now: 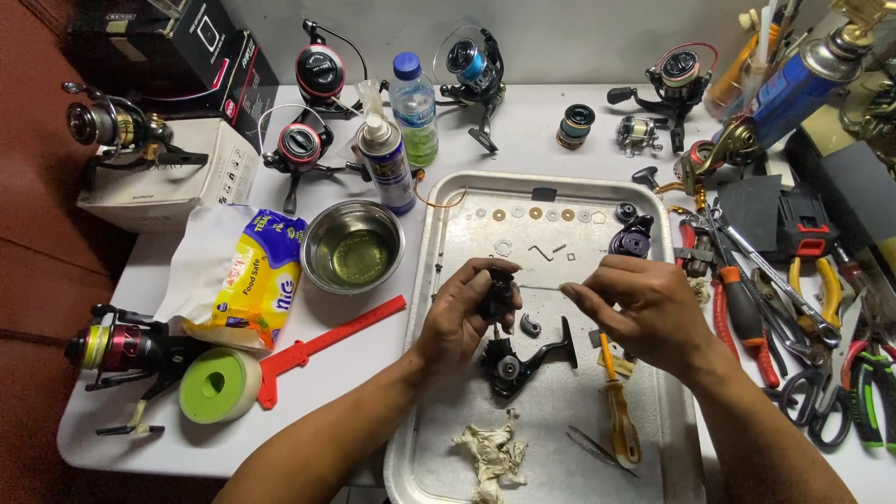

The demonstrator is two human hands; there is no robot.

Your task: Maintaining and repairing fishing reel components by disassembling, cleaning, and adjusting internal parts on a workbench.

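Small black part (496,297) largely covered by left hand (464,313) fingers; shape unclear. Thin pin (541,287) pinched in right hand (644,313), too fine to identify. Washers (537,214) on tray (420,280) too small to distinguish. Pliers (863,392) cut off at right edge.

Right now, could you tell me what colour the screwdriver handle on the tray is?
Yellow-orange handle, in the head view.

White table (523,117) w/ metal tray (425,280), steel bowl (354,245), reels, tools
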